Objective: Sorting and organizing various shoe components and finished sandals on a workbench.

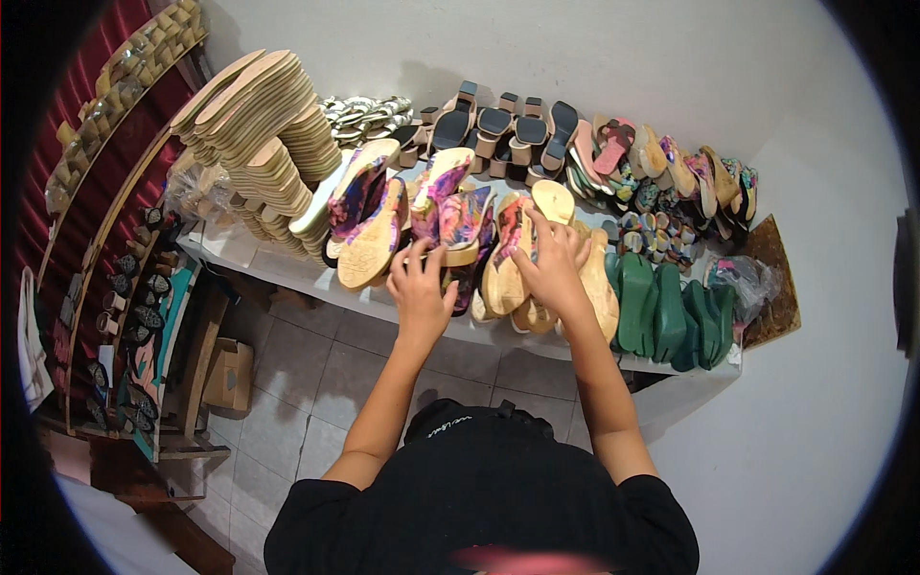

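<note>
Colourful floral wooden-soled sandals stand close together along the middle of the table. My left hand (420, 290) has its fingers spread against a floral-strapped sandal (465, 218). To its left, another sandal (369, 251) shows its bare wooden sole toward me. My right hand (556, 264) reaches over a sandal with a floral strap (509, 244), its index finger and thumb apart near the strap. Its fingers touch the sandals there, and I see no firm grip. Beside that hand lies a pale wooden sole (553, 201).
Tall stacks of wooden soles (264, 115) rise at the table's left. Black-soled heeled shoes (494, 122) line the back by the wall. Green wedge soles (669, 311) and a plastic bag (752, 281) are on the right. A shelf with shoes (144, 316) and a cardboard box (229, 374) stand left.
</note>
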